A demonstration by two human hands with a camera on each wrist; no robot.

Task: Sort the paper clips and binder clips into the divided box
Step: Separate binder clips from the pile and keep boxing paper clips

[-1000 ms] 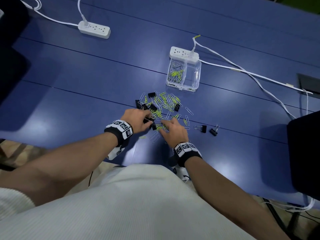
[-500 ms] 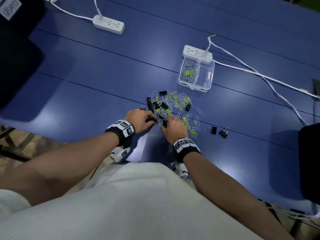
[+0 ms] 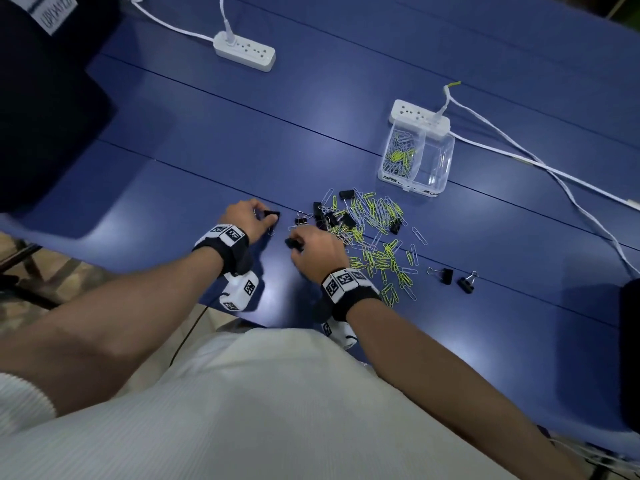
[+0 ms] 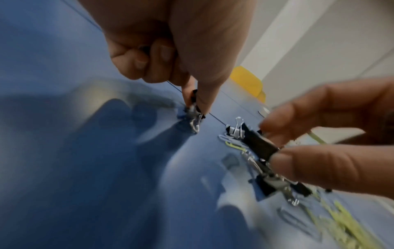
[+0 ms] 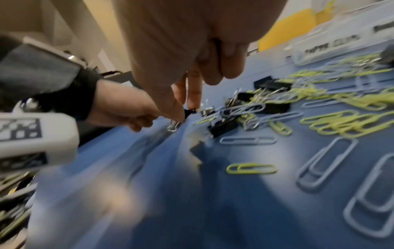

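A heap of yellow-green and silver paper clips mixed with black binder clips (image 3: pixel 367 230) lies on the blue table. My left hand (image 3: pixel 268 216) is left of the heap and pinches a black binder clip (image 4: pixel 195 107) against the table. My right hand (image 3: pixel 298 242), at the heap's near-left edge, pinches another black binder clip (image 4: pixel 258 146) between thumb and finger. The clear divided box (image 3: pixel 434 188) stands beyond the heap; its left compartment holds paper clips (image 3: pixel 400 154), and its right one looks bare. Two more binder clips (image 3: pixel 445 274) lie apart to the right.
One white power strip (image 3: pixel 420 116) touches the back of the box, and its cable (image 3: pixel 554 174) runs off to the right. Another power strip (image 3: pixel 244 51) lies far left. Dark objects sit at the left edge (image 3: pixel 41 116) and right edge (image 3: pixel 630 358).
My hands were together at the heap's near edge. Now they are apart, the left one drawn out to the left with a binder clip, the right one holding another.
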